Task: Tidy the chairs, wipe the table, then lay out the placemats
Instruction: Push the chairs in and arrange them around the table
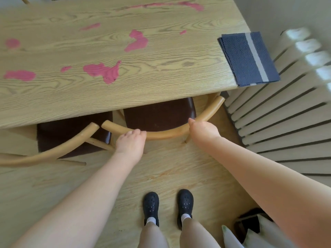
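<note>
A wooden chair with a curved backrest (166, 134) and dark brown seat (158, 116) is tucked partly under the wooden table (111, 97). My left hand (130, 142) grips the backrest left of its middle. My right hand (203, 128) grips the same backrest further right. A second chair (59, 149) of the same kind stands to the left, its seat partly under the table. Several pink stains (103, 71) are spread over the tabletop. A stack of dark blue placemats (248, 59) with a pale stripe lies on the table's right corner.
A white ribbed radiator (279, 111) runs along the wall at the right, close to the chair. My feet in black clogs (168, 206) stand on the wooden floor behind the chair. A plant in a dark pot (249, 226) sits at the bottom right.
</note>
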